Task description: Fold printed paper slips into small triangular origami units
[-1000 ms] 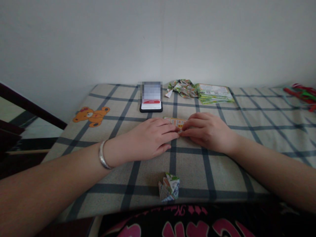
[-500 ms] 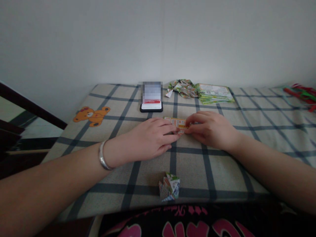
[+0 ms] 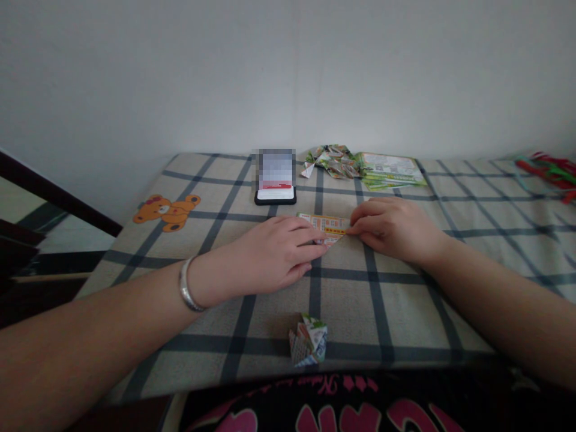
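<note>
A small orange printed paper (image 3: pixel 328 227) lies flat on the checked cloth (image 3: pixel 405 300), partly folded. My left hand (image 3: pixel 270 252), with a silver bracelet on the wrist, lies flat on the paper's left part with its fingers stretched out. My right hand (image 3: pixel 391 228) has its fingers curled and pressed together on the paper's right corner. A finished folded paper shape (image 3: pixel 308 341) stands near the front edge, close to my body.
A phone (image 3: pixel 275 177) lies at the back centre. Folded paper pieces (image 3: pixel 330 161) and a stack of green leaflets (image 3: pixel 390 170) sit behind it to the right. Red and green items (image 3: pixel 551 171) lie at the far right. A bear print (image 3: pixel 167 211) marks the cloth's left.
My right hand has slid to the right along the paper's edge, uncovering more of the orange paper. My left hand has stayed in place.
</note>
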{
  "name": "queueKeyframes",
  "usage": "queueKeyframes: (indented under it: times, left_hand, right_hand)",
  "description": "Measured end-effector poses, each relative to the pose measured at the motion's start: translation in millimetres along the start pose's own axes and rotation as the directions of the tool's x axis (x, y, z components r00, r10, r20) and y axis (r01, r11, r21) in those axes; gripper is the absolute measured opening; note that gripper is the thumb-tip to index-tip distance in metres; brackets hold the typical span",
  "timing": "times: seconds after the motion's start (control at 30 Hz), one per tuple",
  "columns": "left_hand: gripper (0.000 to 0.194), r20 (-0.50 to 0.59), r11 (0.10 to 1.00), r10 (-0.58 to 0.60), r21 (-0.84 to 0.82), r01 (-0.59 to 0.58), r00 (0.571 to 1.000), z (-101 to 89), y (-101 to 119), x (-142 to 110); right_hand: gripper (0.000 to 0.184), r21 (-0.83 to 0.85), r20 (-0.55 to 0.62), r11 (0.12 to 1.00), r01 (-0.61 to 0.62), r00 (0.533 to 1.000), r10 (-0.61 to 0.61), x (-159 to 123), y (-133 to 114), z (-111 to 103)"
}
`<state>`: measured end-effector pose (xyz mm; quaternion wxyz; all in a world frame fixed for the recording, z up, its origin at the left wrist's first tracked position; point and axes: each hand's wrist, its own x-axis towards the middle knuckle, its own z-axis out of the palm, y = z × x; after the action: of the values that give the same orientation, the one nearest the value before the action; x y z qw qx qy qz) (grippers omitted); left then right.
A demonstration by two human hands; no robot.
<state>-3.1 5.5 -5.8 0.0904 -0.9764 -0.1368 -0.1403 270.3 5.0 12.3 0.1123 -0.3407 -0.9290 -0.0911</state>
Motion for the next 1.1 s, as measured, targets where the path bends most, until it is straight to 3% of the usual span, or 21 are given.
queueKeyframes:
  times: [0.5,0.67,0.8,1.1]
  left_hand:
    - [0.030,-0.054,0.999,0.048,0.003,-0.048,0.997,0.5,-3.1,-0.8]
    - [0.028,-0.065,0.998,0.042,-0.045,-0.045,0.997,0.9,-4.8,-1.8]
    - [0.027,-0.047,0.997,0.038,-0.068,-0.041,0.998,0.9,-7.0,-2.9]
    - [0.033,-0.010,1.000,0.003,-0.031,-0.003,1.000,-2.5,-5.5,-2.2]
  right_hand:
    - [0.021,-0.069,-0.008,0.996,0.057,0.998,-0.058,-1.0,6.0,-1.4]
    - [0.022,0.076,-0.084,0.996,-0.037,0.996,0.043,0.0,5.9,4.2]
    - [0.025,0.152,-0.075,0.981,-0.123,0.988,0.136,2.5,1.9,6.4]
    - [0.029,0.187,-0.042,0.978,-0.088,0.994,0.097,6.0,-4.9,5.5]
